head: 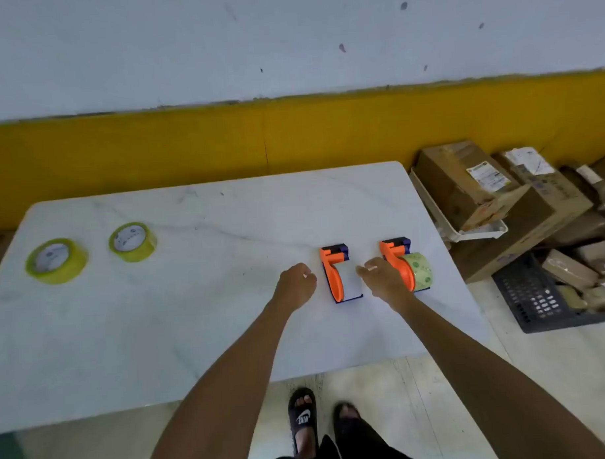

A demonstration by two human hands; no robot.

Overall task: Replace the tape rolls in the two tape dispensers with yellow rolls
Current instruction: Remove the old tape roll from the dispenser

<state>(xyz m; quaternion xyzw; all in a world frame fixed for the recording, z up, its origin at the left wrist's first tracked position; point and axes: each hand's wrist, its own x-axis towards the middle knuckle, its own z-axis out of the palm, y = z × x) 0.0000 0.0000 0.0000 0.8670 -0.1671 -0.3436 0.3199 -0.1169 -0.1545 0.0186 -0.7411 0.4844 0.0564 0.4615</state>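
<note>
Two orange and dark blue tape dispensers lie side by side on the white table (194, 319). The left dispenser (335, 272) carries a white roll; the right dispenser (396, 257) carries a pale greenish roll (419, 266). My left hand (296, 284) hovers just left of the left dispenser with curled fingers, holding nothing. My right hand (381, 278) is between the two dispensers, fingers apart, next to the white roll. Two yellow tape rolls (57, 260) (132, 241) lie flat at the table's far left.
Cardboard boxes (464, 186) and a white tray are stacked right of the table. A dark plastic crate (536, 296) with parcels stands on the floor there. A yellow-banded wall runs behind the table. My sandalled feet show below the front edge.
</note>
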